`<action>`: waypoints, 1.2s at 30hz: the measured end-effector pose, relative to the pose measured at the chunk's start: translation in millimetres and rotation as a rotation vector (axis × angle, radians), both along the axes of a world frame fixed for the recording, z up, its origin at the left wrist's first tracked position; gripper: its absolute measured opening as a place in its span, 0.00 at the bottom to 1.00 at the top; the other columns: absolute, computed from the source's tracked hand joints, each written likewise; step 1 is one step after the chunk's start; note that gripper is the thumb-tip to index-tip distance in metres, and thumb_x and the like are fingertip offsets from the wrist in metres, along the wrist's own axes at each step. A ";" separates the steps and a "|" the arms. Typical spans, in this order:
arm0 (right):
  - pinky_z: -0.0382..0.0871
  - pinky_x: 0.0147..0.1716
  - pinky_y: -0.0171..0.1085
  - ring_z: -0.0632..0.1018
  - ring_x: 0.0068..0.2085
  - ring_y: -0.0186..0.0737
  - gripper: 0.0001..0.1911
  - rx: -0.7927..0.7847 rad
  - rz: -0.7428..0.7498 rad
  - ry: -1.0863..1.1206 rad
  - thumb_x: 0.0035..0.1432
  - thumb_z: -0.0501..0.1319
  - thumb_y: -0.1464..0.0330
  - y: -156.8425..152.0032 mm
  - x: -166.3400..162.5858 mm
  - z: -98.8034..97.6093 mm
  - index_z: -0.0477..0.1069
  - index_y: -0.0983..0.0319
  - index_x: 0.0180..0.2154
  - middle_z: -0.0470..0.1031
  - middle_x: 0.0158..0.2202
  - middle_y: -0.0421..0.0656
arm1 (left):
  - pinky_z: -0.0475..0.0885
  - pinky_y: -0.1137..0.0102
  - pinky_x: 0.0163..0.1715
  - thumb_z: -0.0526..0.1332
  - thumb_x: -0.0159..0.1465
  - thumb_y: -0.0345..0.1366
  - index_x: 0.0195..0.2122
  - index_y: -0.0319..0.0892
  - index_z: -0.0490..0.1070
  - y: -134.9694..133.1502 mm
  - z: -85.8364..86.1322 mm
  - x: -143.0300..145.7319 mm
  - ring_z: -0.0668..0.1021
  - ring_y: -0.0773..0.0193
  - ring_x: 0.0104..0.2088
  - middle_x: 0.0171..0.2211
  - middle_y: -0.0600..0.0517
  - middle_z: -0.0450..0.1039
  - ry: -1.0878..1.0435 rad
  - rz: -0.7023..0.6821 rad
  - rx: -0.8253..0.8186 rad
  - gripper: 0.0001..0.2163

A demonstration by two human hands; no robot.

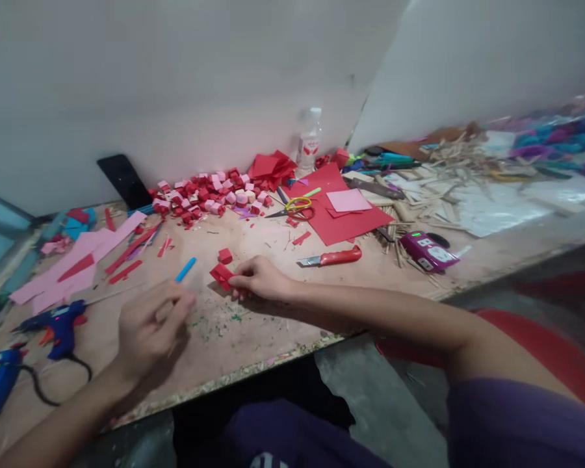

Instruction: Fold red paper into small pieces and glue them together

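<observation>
My right hand [259, 278] rests on the worktable [253, 338], fingers pinched on a small folded red paper piece [221, 274]. Just behind that piece lies another small red piece [225, 255]. My left hand [151, 331] is curled closed above the table, holding a thin stick with a blue tip [186, 269] that points up and to the right. A blue glue gun [58, 325] lies to the left of my left hand.
A heap of small red and pink paper rolls [209, 195] sits at the back. Scissors [292, 208], red paper sheets [341, 214], a red utility knife [331, 257], a purple device [426, 251], pink paper strips [73, 260], a bottle [310, 143], a phone [124, 181] and wooden sticks [443, 175] lie around.
</observation>
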State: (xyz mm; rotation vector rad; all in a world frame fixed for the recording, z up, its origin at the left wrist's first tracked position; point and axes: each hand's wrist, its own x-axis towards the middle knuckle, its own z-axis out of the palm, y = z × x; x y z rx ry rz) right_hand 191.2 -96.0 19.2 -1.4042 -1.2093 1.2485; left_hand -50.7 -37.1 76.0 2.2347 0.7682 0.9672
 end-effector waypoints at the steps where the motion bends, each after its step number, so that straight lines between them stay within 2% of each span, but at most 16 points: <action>1: 0.65 0.27 0.33 0.75 0.25 0.35 0.14 -0.022 0.025 -0.048 0.64 0.63 0.65 -6.0 -2.7 6.6 0.77 0.66 0.28 0.77 0.24 0.43 | 0.73 0.69 0.34 0.62 0.68 0.43 0.28 0.42 0.74 6.1 -1.4 4.3 0.75 0.64 0.29 0.27 0.53 0.74 -0.025 0.016 -0.039 0.14; 4: 0.60 0.25 0.33 0.71 0.24 0.33 0.16 0.004 0.082 -0.261 0.64 0.62 0.63 -23.6 -10.3 24.8 0.75 0.64 0.26 0.73 0.22 0.39 | 0.74 0.68 0.41 0.63 0.66 0.41 0.36 0.41 0.78 16.6 -6.8 19.0 0.78 0.62 0.36 0.34 0.51 0.78 -0.088 -0.007 -0.173 0.09; 5: 0.60 0.25 0.33 0.70 0.25 0.33 0.16 0.032 0.108 -0.329 0.65 0.61 0.63 -28.6 -12.7 29.5 0.76 0.64 0.27 0.73 0.23 0.38 | 0.74 0.68 0.40 0.65 0.65 0.42 0.38 0.41 0.79 16.9 -9.4 22.7 0.78 0.61 0.37 0.36 0.50 0.78 -0.097 -0.051 -0.245 0.10; 7: 0.60 0.27 0.33 0.71 0.27 0.34 0.17 0.070 0.112 -0.440 0.66 0.60 0.61 -37.5 -17.9 36.2 0.76 0.64 0.28 0.73 0.24 0.39 | 0.74 0.69 0.34 0.68 0.62 0.45 0.44 0.41 0.79 13.6 -15.9 27.3 0.78 0.62 0.34 0.37 0.49 0.79 -0.062 -0.164 -0.505 0.14; 9: 0.61 0.28 0.34 0.73 0.29 0.36 0.18 0.086 0.114 -0.498 0.68 0.59 0.60 -45.4 -23.6 40.4 0.78 0.64 0.31 0.76 0.26 0.39 | 0.75 0.68 0.31 0.70 0.60 0.44 0.40 0.39 0.79 7.3 -22.3 28.7 0.79 0.61 0.32 0.35 0.48 0.78 -0.054 -0.277 -0.753 0.14; 12: 0.62 0.29 0.34 0.76 0.30 0.37 0.17 0.107 0.094 -0.557 0.69 0.58 0.61 -55.3 -31.7 43.3 0.80 0.63 0.35 0.80 0.29 0.40 | 0.74 0.67 0.28 0.70 0.60 0.43 0.33 0.37 0.78 -1.5 -25.8 27.5 0.78 0.62 0.26 0.28 0.49 0.77 -0.073 -0.341 -0.880 0.12; 14: 0.65 0.32 0.35 0.79 0.33 0.39 0.14 0.162 0.051 -0.561 0.68 0.59 0.63 -60.2 -36.2 42.5 0.82 0.63 0.38 0.83 0.32 0.41 | 0.72 0.69 0.28 0.68 0.62 0.42 0.32 0.38 0.78 -5.4 -22.4 25.0 0.78 0.64 0.26 0.27 0.49 0.77 -0.057 -0.359 -0.789 0.11; 17: 0.69 0.36 0.35 0.81 0.37 0.42 0.12 0.261 -0.003 -0.487 0.65 0.62 0.65 -66.1 -42.8 35.6 0.83 0.63 0.40 0.86 0.37 0.44 | 0.72 0.70 0.32 0.65 0.64 0.36 0.32 0.40 0.80 -12.5 -14.4 17.4 0.79 0.63 0.30 0.30 0.51 0.80 0.061 -0.383 -0.426 0.07; 19: 0.70 0.36 0.35 0.82 0.36 0.42 0.12 0.290 -0.006 -0.443 0.64 0.63 0.65 -70.7 -48.1 28.4 0.83 0.64 0.38 0.86 0.35 0.45 | 0.71 0.69 0.36 0.64 0.65 0.33 0.32 0.41 0.81 -21.0 -13.4 10.0 0.79 0.63 0.33 0.31 0.51 0.82 0.133 -0.354 -0.215 0.07; 21: 0.71 0.37 0.35 0.82 0.36 0.43 0.12 0.302 0.013 -0.428 0.65 0.62 0.65 -75.7 -53.7 21.3 0.83 0.63 0.37 0.86 0.35 0.45 | 0.71 0.70 0.37 0.63 0.66 0.33 0.32 0.41 0.81 -32.7 -19.2 2.2 0.80 0.62 0.34 0.33 0.51 0.83 0.133 -0.294 -0.125 0.08; 25: 0.71 0.36 0.35 0.82 0.33 0.41 0.13 0.343 0.044 -0.481 0.67 0.61 0.65 -82.9 -64.0 12.6 0.83 0.63 0.36 0.85 0.33 0.45 | 0.72 0.71 0.38 0.62 0.69 0.34 0.35 0.40 0.80 -54.8 -46.0 -8.6 0.81 0.63 0.35 0.34 0.50 0.82 0.040 -0.191 -0.124 0.08; 29: 0.70 0.34 0.35 0.81 0.31 0.40 0.13 0.367 0.025 -0.548 0.67 0.62 0.65 -83.0 -69.7 10.5 0.84 0.63 0.36 0.85 0.31 0.45 | 0.74 0.71 0.37 0.60 0.71 0.38 0.36 0.41 0.78 -62.9 -68.2 -11.2 0.81 0.63 0.33 0.33 0.51 0.80 -0.040 -0.096 -0.181 0.10; 32: 0.71 0.34 0.34 0.82 0.32 0.41 0.12 0.334 -0.004 -0.464 0.66 0.62 0.65 -82.6 -70.1 10.1 0.83 0.63 0.36 0.85 0.32 0.45 | 0.75 0.73 0.32 0.62 0.70 0.41 0.36 0.41 0.77 -62.5 -71.2 -12.2 0.82 0.65 0.31 0.34 0.52 0.80 -0.096 -0.093 -0.295 0.10; 36: 0.71 0.35 0.34 0.81 0.33 0.41 0.13 0.294 0.015 -0.393 0.66 0.62 0.64 -85.6 -66.5 7.6 0.84 0.63 0.36 0.85 0.33 0.44 | 0.76 0.75 0.30 0.65 0.68 0.43 0.35 0.40 0.78 -61.9 -65.2 -15.8 0.82 0.66 0.29 0.31 0.52 0.79 -0.159 -0.122 -0.434 0.11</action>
